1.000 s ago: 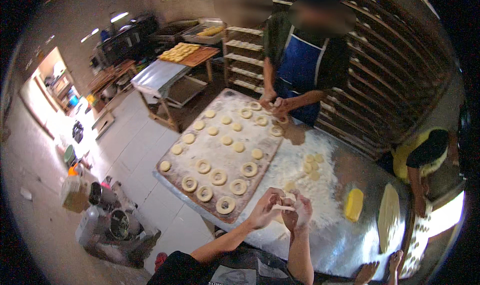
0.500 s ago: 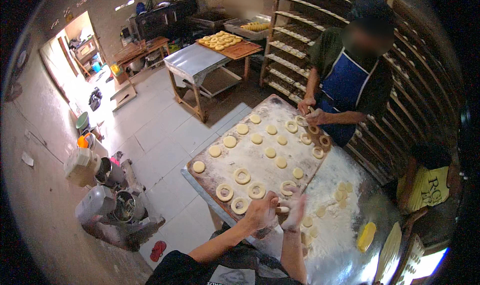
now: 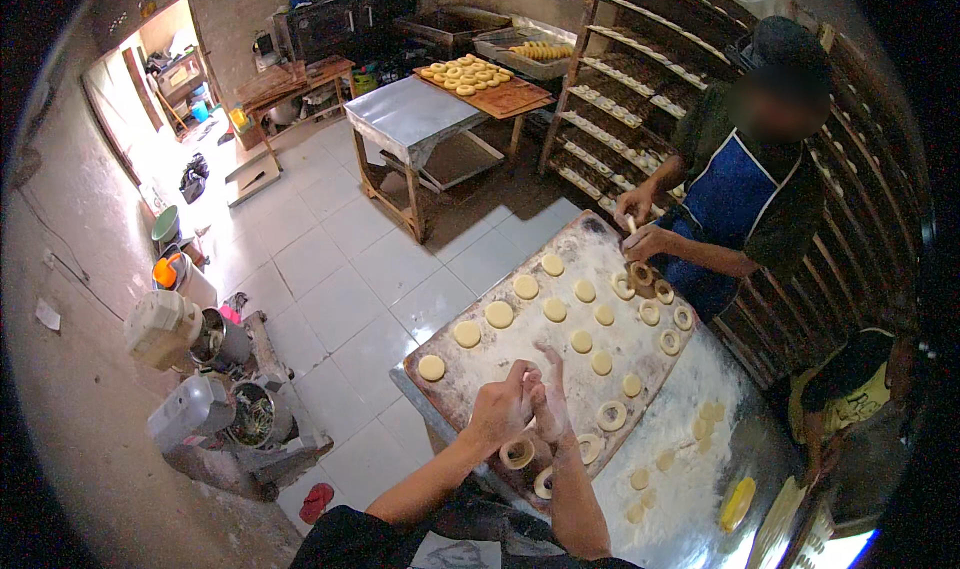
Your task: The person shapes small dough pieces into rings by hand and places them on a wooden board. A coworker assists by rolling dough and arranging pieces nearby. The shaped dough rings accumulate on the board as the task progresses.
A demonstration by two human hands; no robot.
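Observation:
My left hand (image 3: 497, 410) and my right hand (image 3: 549, 409) meet above the near part of a floured board (image 3: 480, 354). The left fingers are curled closed. Flour whitens the right hand, which closes against the left with one finger sticking up. A pale bit of dough (image 3: 533, 378) shows between them, mostly covered by the fingers. Just below my hands lie a dough ring (image 3: 517, 454) and another ring (image 3: 543, 483), partly covered by my right forearm. Right of it are a third ring (image 3: 590, 448) and a fourth (image 3: 611, 415). Several flat dough discs (image 3: 499, 315) dot the board.
Across the board a co-worker in a blue apron (image 3: 738, 191) handles a small dough piece near several rings (image 3: 649, 313). Loose dough discs (image 3: 665, 460) and a yellow object (image 3: 737, 504) lie on the floury metal table. Racks (image 3: 610, 94) stand behind; mixers (image 3: 190, 409) stand left.
My hands have moved left over the board, covering rings that showed before. The dough between them is now more hidden. The whole view has shifted, and the person at the right edge has turned.

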